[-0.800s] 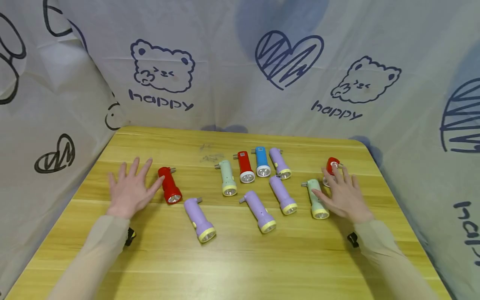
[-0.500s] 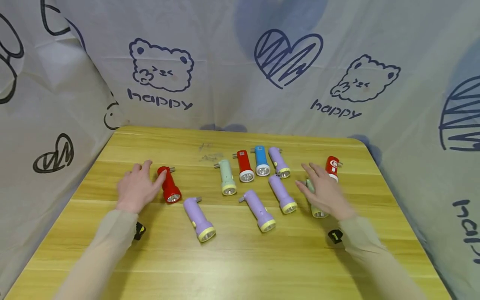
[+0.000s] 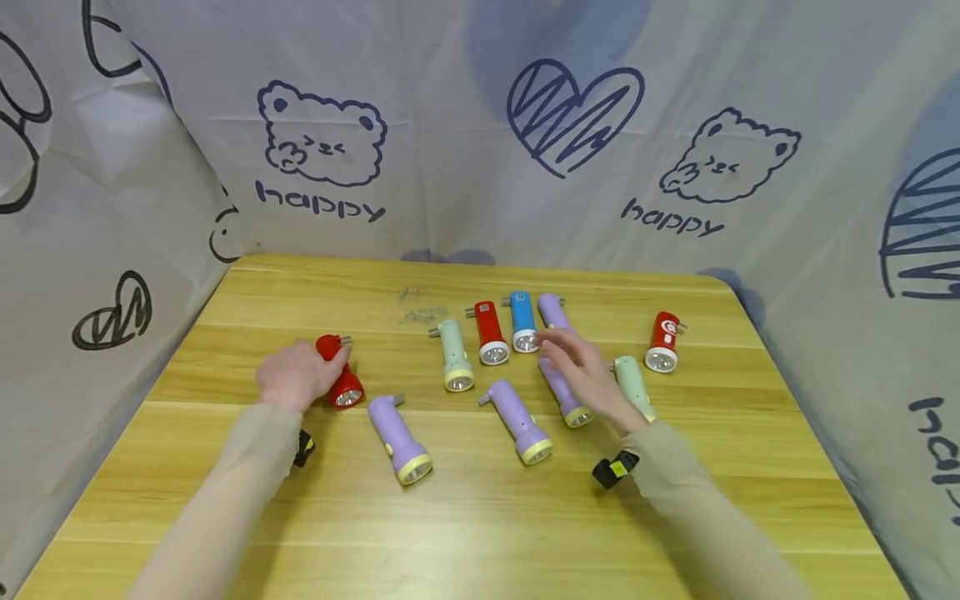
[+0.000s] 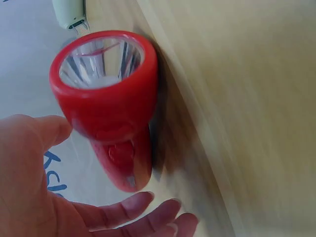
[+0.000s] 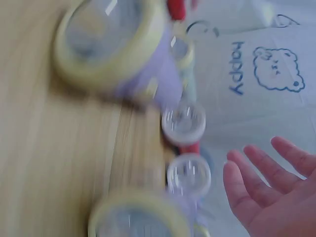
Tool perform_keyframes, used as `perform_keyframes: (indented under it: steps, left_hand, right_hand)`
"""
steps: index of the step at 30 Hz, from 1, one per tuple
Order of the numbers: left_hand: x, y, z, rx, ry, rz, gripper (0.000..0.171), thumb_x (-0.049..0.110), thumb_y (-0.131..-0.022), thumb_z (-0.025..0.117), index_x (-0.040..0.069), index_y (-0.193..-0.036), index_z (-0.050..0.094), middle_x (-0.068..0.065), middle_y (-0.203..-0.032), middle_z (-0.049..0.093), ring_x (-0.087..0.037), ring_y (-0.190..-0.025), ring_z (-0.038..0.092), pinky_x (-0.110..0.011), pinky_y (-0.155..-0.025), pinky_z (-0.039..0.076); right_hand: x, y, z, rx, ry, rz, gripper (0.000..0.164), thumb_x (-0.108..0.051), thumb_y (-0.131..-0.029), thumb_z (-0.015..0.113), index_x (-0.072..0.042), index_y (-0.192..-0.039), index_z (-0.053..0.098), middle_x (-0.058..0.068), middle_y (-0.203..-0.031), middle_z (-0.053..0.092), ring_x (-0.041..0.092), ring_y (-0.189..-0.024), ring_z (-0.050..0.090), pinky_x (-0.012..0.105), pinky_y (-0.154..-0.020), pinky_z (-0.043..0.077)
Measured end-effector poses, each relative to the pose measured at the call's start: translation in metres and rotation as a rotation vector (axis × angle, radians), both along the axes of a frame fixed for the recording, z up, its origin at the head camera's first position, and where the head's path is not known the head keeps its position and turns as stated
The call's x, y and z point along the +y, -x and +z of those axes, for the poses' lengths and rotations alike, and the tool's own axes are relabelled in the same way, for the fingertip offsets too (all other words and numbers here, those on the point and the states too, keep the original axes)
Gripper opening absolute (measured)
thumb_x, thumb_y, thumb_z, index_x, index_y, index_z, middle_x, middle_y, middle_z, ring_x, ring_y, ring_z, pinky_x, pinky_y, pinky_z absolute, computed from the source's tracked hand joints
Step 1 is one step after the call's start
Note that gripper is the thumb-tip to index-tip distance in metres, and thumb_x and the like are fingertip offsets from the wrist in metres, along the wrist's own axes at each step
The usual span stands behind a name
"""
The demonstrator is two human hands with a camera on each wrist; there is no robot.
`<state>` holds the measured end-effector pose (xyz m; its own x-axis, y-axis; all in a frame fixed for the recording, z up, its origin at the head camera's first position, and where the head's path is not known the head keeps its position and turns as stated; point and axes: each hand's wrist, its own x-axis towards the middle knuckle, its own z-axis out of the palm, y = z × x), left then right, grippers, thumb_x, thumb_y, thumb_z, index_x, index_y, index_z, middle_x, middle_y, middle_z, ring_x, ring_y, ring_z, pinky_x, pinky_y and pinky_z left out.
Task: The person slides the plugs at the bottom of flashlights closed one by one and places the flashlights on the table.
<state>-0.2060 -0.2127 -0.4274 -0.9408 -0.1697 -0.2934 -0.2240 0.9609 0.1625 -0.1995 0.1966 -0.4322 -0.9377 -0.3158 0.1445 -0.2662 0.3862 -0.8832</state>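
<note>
My left hand (image 3: 294, 373) is at the all-red flashlight (image 3: 347, 388) on the left of the table. In the left wrist view, the thumb is at the flashlight's head and the spread fingers (image 4: 140, 210) lie beyond its tail, not curled round it. Over the middle-right group hovers my right hand (image 3: 583, 371), its fingers loosely bent and holding nothing. It partly covers two purple flashlights, the nearer (image 3: 558, 390) and the farther (image 3: 552, 310). Just left of its fingertips lies a blue flashlight (image 3: 522, 313). The right wrist view is blurred, with fingers (image 5: 266, 173) apart from any flashlight.
Two more purple flashlights (image 3: 517, 421) (image 3: 397, 437) lie nearer the front. Green flashlights (image 3: 453, 350) (image 3: 632, 383) and red ones with white heads (image 3: 489, 329) (image 3: 663, 337) are spread around. Patterned cloth (image 3: 450, 150) hangs behind the wooden table (image 3: 450, 542).
My right hand has swept left from the right-hand red and green flashlights to the purple ones. My left hand has moved right to the all-red flashlight. The flashlights have stayed put.
</note>
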Motion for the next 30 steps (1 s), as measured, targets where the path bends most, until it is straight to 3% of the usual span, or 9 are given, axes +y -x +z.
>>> perform_keyframes:
  steps: [6,10,14,22,30]
  left_hand:
    - [0.008,0.005,-0.001,-0.056,0.022,-0.026,0.079,0.067,-0.099,0.030,0.002,-0.079,0.069,-0.007,-0.067,0.055,-0.019,-0.057,0.053,-0.030,-0.052,0.042]
    - [0.011,0.006,-0.002,-0.058,0.025,-0.040,0.078,0.066,-0.100,0.031,-0.001,-0.087,0.071,-0.013,-0.073,0.062,-0.021,-0.059,0.056,-0.031,-0.051,0.044]
    - [0.013,0.007,-0.004,-0.036,0.012,-0.048,0.076,0.064,-0.100,0.036,-0.003,-0.093,0.070,-0.015,-0.076,0.064,-0.023,-0.061,0.059,-0.032,-0.052,0.046]
    - [0.020,0.008,-0.009,-0.023,0.004,-0.082,0.059,0.060,-0.096,0.050,0.009,-0.067,0.055,-0.002,-0.059,0.047,-0.017,-0.054,0.051,-0.026,-0.049,0.038]
    - [0.025,0.011,-0.009,-0.047,-0.047,-0.090,0.052,0.055,-0.096,0.055,0.014,-0.064,0.050,0.001,-0.058,0.045,-0.013,-0.053,0.047,-0.025,-0.049,0.037]
  right_hand:
    - [-0.023,0.002,0.006,-0.227,0.207,0.069,0.050,-0.029,-0.110,0.036,0.007,-0.142,0.047,0.035,-0.141,0.052,0.052,-0.125,0.055,0.065,-0.110,0.043]
    - [-0.035,0.000,0.009,-0.319,0.254,0.096,0.050,-0.029,-0.109,0.035,0.006,-0.143,0.044,0.036,-0.142,0.051,0.052,-0.126,0.054,0.058,-0.110,0.047]
    - [-0.045,-0.002,0.009,-0.356,0.264,0.110,0.049,-0.030,-0.109,0.036,0.006,-0.142,0.045,0.034,-0.141,0.053,0.049,-0.125,0.056,0.051,-0.108,0.051]
    - [-0.054,-0.006,0.003,-0.427,0.280,0.106,0.049,-0.030,-0.107,0.038,0.002,-0.143,0.047,0.029,-0.138,0.058,0.041,-0.121,0.063,0.047,-0.104,0.055]
    - [-0.063,-0.007,0.004,-0.456,0.300,0.123,0.048,-0.026,-0.107,0.037,0.004,-0.143,0.044,0.030,-0.136,0.058,0.043,-0.120,0.063,0.041,-0.100,0.057]
